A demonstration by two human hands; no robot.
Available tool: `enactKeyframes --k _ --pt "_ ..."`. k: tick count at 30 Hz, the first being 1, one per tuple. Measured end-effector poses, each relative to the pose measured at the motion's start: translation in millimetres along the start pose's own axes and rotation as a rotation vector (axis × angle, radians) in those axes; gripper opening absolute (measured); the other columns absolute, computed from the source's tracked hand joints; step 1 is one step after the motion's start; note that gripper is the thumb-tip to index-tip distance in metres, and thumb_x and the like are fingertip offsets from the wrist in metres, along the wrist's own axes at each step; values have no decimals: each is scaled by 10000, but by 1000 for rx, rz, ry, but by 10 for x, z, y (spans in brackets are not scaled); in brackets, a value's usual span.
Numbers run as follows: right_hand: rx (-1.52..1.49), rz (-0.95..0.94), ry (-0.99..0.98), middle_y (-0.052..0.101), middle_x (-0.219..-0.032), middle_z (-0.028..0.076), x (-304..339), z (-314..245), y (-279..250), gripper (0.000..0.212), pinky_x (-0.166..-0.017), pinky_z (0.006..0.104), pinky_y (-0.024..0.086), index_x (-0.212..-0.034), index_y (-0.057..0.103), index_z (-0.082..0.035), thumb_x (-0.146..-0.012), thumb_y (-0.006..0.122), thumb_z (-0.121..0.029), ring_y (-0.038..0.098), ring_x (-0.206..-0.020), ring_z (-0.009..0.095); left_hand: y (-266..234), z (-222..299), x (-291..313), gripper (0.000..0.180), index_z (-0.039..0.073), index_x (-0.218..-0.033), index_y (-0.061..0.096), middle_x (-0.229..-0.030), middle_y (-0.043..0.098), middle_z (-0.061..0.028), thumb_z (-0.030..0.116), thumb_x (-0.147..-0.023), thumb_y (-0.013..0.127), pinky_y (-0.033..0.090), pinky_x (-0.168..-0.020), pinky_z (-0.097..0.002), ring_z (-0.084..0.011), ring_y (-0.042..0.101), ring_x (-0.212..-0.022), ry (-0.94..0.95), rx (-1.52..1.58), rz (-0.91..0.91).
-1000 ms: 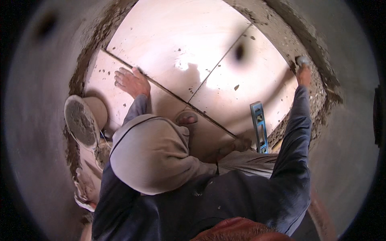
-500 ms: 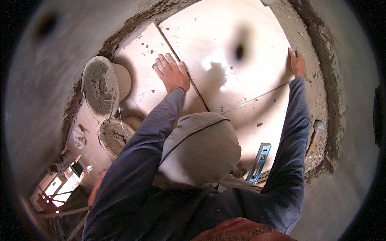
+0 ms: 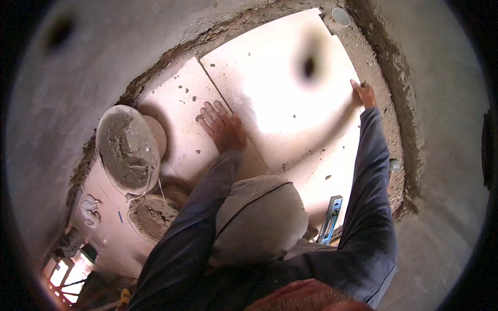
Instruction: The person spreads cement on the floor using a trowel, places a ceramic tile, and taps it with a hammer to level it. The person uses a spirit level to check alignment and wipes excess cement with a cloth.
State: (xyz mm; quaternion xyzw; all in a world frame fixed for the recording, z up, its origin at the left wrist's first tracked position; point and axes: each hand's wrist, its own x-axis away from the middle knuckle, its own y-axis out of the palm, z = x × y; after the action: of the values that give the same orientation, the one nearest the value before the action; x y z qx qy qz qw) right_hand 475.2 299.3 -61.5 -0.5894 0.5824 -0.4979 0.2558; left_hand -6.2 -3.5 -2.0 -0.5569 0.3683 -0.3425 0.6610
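A large pale tile (image 3: 280,83) lies on the floor, bright with glare. My left hand (image 3: 223,127) rests flat on it with fingers spread, beside the joint to a narrower pale tile (image 3: 179,111). My right hand (image 3: 364,94) is stretched far out to the large tile's right edge, its fingers curled over that edge next to the mortar. Both arms are in dark blue sleeves. A grey fabric-covered shape (image 3: 259,217) sits between them and hides the near part of the tiles.
A round bucket smeared with grey mortar (image 3: 127,150) stands at left, with a pan of mortar (image 3: 153,215) below it. A blue spirit level (image 3: 331,218) lies at lower right. A rough mortar strip (image 3: 386,119) and grey wall (image 3: 446,155) border the tiles. A small round white ring (image 3: 341,16) sits at the top.
The view has swung, bringing the bucket and pan further in. My left hand slid toward the tile joint. My right hand went from the mortar strip to the tile's edge.
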Motion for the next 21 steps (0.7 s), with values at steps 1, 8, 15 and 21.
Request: enactKeyframes --k 1,8,15,21 --pt "74 44 -27 668 -1187 191 66 -39 -62 785 -1044 456 466 -1190 669 24 -809 762 -655 620 -1090 314 45 -19 10 691 -41 -1515 341 -1587 276 -307 352 -985 546 165 -1218 -622 -462 229 -1492 29 23 93" --pt "-192 167 -237 694 -969 150 1792 -1201 -1719 625 -803 381 539 -1091 677 32 -866 752 -546 674 -876 262 128 -44 74 677 -38 -1547 298 -1633 175 -301 408 -1058 440 96 -1238 -593 -463 171 -1514 6 -46 -71" --pt "166 508 -378 624 -1025 181 3948 -2713 -2207 218 -619 418 497 -991 638 -51 -838 638 -206 604 -826 300 -322 271 -18 675 -41 -1559 259 -1623 230 -270 446 -1094 263 162 -1232 -522 -392 207 -1515 -77 -212 -225" --pt "-114 705 -723 595 -1120 206 5157 -3019 -2147 371 -782 387 434 -1083 687 60 -860 569 -212 569 -929 317 -1445 132 -1027 581 -32 -1444 420 -1455 454 -206 420 -1087 338 334 -1120 -451 -322 430 -1350 320 280 232"
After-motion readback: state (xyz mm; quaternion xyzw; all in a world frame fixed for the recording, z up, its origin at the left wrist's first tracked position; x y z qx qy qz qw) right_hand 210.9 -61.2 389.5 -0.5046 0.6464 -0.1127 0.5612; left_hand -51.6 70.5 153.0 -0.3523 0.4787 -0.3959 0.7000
